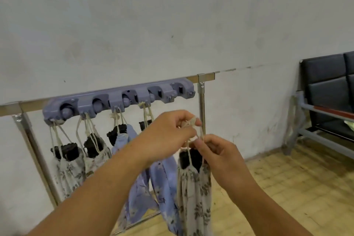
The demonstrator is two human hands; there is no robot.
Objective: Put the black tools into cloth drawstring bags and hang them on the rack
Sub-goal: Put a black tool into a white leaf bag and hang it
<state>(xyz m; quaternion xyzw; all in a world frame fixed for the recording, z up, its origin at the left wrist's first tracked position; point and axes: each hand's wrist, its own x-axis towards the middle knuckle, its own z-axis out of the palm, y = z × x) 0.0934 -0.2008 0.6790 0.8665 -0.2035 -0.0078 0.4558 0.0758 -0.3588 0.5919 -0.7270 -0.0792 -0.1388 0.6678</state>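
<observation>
Pinching the drawstring in both hands, left hand high and right hand lower, bagged tool hanging vertical below them; free hook on rack sits up-left, nearer the left.

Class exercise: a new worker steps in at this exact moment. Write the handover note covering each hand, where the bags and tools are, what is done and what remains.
Left hand: pinching the cord of the fifth bag, raised near the rack.
Right hand: gripping the same cord lower down, just above the bag's mouth.
Fifth bag: off the rack, hanging from the hands, black tool poking out of the top.
Done: four bags hang from the rack's hooks, each holding a black tool.
Left: hook the fifth bag's cord on a free hook towards the rack's right end.
</observation>
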